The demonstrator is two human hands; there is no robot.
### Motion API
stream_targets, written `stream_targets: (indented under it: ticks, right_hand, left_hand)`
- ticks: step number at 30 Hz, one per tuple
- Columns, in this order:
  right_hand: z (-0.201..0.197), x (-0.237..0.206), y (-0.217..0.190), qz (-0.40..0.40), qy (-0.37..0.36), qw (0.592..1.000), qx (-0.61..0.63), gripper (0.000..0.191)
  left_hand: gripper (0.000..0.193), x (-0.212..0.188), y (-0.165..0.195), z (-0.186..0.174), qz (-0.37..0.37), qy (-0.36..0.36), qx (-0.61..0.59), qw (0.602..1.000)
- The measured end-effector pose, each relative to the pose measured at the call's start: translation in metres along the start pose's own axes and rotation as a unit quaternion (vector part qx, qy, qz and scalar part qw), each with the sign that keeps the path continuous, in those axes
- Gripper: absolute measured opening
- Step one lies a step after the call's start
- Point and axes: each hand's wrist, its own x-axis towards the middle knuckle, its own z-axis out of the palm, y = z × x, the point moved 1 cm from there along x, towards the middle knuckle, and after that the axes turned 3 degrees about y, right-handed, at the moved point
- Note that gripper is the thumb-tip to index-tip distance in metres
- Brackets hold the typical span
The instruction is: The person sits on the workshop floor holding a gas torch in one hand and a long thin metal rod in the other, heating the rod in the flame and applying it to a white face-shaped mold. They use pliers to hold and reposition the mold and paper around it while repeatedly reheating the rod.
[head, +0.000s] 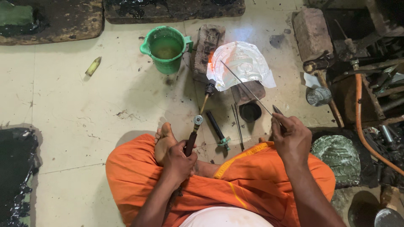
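1. Silver sheet metal (pixel 240 64), embossed and shining, is lying on bricks (pixel 208 44) ahead of both my grips, glowing orange at the edge nearest the torch tip; I judge the heating is under way and not finished, since only that edge is showing colour.
2. I am closing my left hand (pixel 180 160) in a full fist around the handle of the blowtorch (pixel 200 115), whose nozzle is pointing forward and away from my fist toward the sheet.
3. I am pinching long thin tongs (pixel 248 89) in my right hand (pixel 290 138), fingers pressed together, the tips reaching out over the sheet.
4. Beyond my left fist, a green jug (pixel 166 48) of water is standing unused; a small black cup (pixel 250 112) is sitting between my grips.
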Motion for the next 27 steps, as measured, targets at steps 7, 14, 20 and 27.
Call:
stream_targets:
  ticks: [7,14,20,27]
  right_hand:
    - [0.011,0.001,-0.003,-0.049,0.007,0.999,-0.006,0.014]
    - [0.02,0.006,-0.002,-0.078,0.011,0.997,-0.025,0.013]
    - [0.023,0.005,-0.002,-0.09,0.02,0.995,-0.047,0.011]
    - [0.022,0.002,-0.002,-0.073,0.013,0.997,-0.035,0.012]
  left_hand:
    - [0.015,0.002,-0.001,0.0,0.027,0.018,0.031,0.999]
    - [0.015,0.001,0.0,0.001,0.035,0.035,0.032,0.998]
    - [0.014,0.0,0.002,0.0,0.03,0.034,0.039,0.998]
    - [0.014,0.001,-0.001,0.0,0.018,0.022,0.038,0.999]
